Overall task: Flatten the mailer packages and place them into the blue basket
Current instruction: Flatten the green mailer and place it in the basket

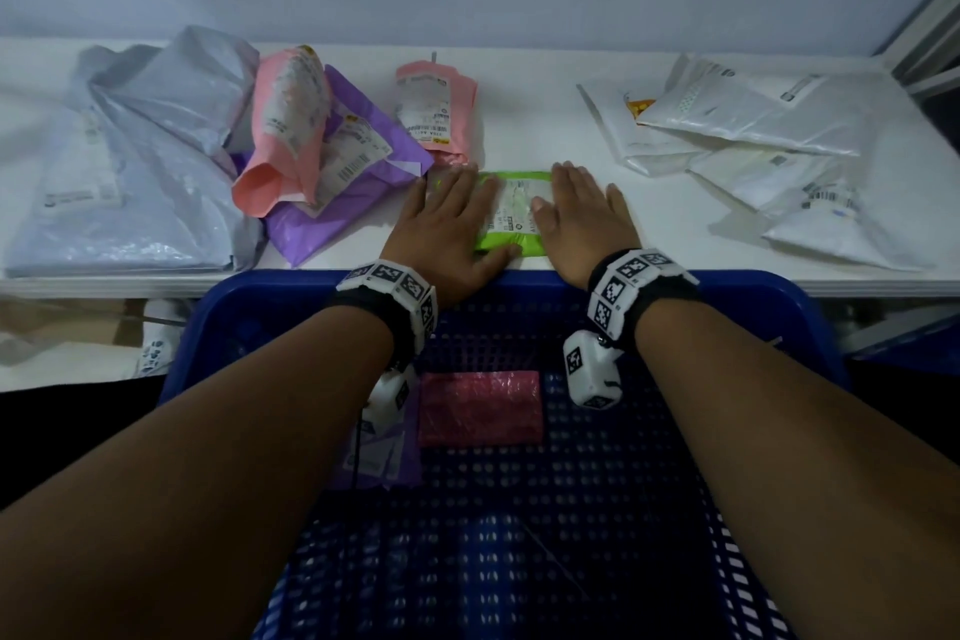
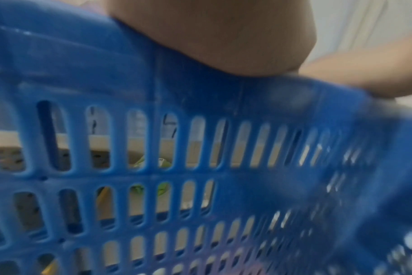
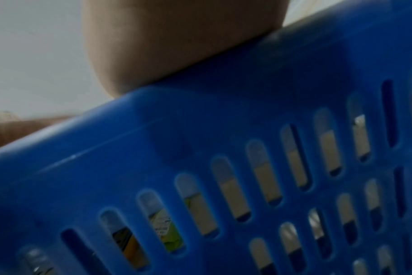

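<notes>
A parcel-sorting station, of the kind found in a mailroom or small warehouse: a plain white table [image 1: 519, 120] against a bare wall holds loose heaps of labelled plastic mailers, grey [image 1: 130, 161], pink [image 1: 283, 120], purple [image 1: 358, 182] and white [image 1: 753, 120]. A blue slotted basket [image 1: 260, 307] sits at its front edge.

Head view dim, bluish, corners darkened, wide-angle bending at edges. Table [image 1: 519, 68] brightest; soft glare on grey mailers [image 1: 130, 146] at left. Both wrist views blurred; basket wall [image 2: 200, 96] fills frame; right wrist view darker.
</notes>
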